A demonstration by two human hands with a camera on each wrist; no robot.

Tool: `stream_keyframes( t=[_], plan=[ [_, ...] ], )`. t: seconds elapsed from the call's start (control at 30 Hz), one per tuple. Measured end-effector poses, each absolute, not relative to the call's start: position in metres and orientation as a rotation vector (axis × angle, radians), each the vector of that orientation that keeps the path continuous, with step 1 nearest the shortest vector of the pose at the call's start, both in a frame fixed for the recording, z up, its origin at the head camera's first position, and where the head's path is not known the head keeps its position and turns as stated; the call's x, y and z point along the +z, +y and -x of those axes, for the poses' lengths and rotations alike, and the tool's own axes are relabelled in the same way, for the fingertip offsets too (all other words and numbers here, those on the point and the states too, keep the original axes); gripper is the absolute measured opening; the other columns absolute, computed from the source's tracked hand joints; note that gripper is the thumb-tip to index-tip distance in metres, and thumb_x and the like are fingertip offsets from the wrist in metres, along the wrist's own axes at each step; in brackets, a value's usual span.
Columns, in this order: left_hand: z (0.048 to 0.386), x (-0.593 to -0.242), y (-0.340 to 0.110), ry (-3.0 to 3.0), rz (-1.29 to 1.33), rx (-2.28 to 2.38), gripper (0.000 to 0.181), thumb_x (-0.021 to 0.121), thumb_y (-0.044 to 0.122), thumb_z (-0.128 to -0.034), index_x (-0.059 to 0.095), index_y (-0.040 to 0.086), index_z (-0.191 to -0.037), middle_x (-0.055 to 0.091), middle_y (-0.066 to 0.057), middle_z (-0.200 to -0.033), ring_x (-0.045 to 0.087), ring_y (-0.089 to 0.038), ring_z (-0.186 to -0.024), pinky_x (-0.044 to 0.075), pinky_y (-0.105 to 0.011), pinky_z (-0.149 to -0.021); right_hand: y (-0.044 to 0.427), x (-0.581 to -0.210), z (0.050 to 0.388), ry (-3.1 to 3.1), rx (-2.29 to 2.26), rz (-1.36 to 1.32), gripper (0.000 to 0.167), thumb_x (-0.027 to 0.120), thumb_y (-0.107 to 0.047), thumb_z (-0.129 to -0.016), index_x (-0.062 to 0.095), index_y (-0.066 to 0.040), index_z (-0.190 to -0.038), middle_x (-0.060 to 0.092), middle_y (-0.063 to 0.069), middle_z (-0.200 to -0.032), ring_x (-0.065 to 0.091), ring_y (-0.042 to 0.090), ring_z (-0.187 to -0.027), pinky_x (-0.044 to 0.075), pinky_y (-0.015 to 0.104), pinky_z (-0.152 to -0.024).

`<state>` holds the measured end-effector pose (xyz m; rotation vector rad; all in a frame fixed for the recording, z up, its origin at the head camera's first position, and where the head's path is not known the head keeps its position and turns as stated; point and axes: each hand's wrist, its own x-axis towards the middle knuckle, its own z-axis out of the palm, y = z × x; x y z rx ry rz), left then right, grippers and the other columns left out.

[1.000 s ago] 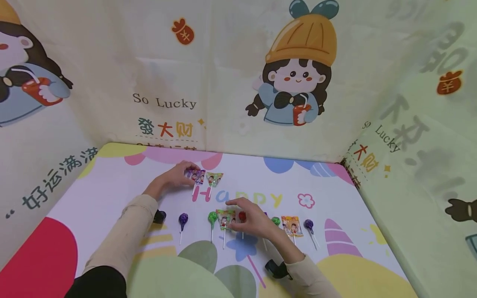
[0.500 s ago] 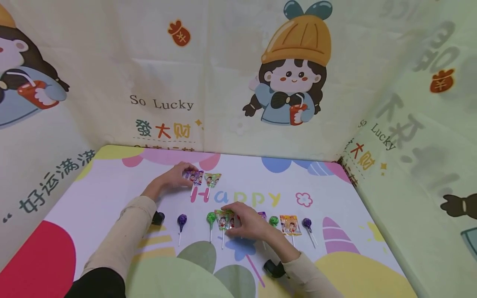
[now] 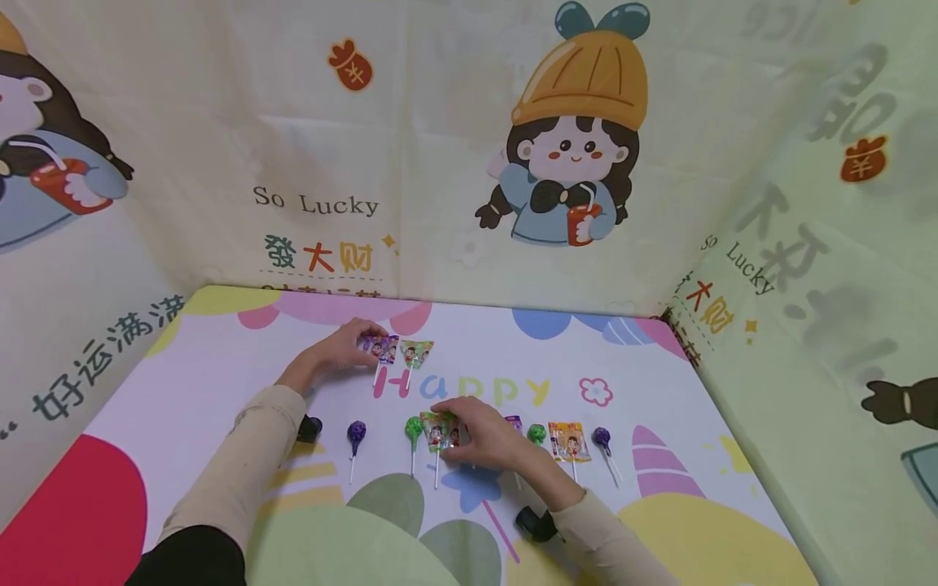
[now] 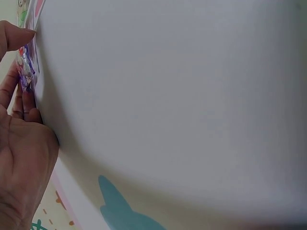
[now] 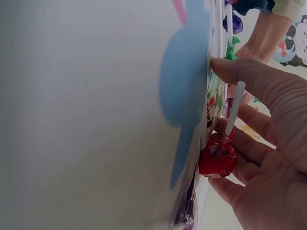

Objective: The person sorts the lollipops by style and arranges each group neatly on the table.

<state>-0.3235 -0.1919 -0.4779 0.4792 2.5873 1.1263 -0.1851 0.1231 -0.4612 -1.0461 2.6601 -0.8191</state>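
In the head view my left hand holds a purple flat-wrapped lollipop at the back, beside a pale green wrapped one. The left wrist view shows the thumb and fingers of that hand at either side of the purple wrapper. My right hand has its thumb and fingertips at two edges of a green flat-wrapped lollipop lying in the front row. Under the palm, a red round lollipop appears between the right hand and the table; the head view hides it.
Left of the right hand lie a green round lollipop and a purple one. To its right are a partly covered purple wrapper, a green round lollipop, an orange wrapper and another purple round lollipop. Printed cloth walls surround the table.
My right hand has shifted slightly left and closed in on the green wrapper, covering the red lollipop in the head view. The left hand stays at the purple wrapper.
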Motion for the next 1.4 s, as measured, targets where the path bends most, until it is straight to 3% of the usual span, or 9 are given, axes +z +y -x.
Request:
stream_keyframes(
  t=[0.57, 1.4],
  plan=[
    [0.3233, -0.4793, -0.1952, 2.574, -0.482, 1.146, 0.059, 0.078, 0.012, -0.0859, 0.053, 0.001, -0.139, 0.039, -0.026, -0.149, 0.034, -0.044, -0.140, 0.023, -0.062, -0.120, 0.1176, -0.4611, 0.1876, 2.695, -0.641, 1.035, 0.066, 0.084, -0.029, -0.083, 0.057, -0.015, -0.142, 0.060, 0.003, -0.136, 0.053, 0.021, -0.130, 0.042, 0.041, -0.113],
    [0.3237, -0.4792, -0.1931, 2.561, -0.459, 1.147, 0.060, 0.078, 0.011, -0.0858, 0.052, 0.003, -0.139, 0.038, -0.023, -0.149, 0.035, -0.042, -0.139, 0.024, -0.060, -0.120, 0.1165, -0.4594, 0.1956, 2.716, -0.577, 1.063, 0.051, 0.081, -0.024, -0.085, 0.065, -0.011, -0.131, 0.066, 0.003, -0.127, 0.059, 0.018, -0.120, 0.048, 0.036, -0.107]
  ],
)
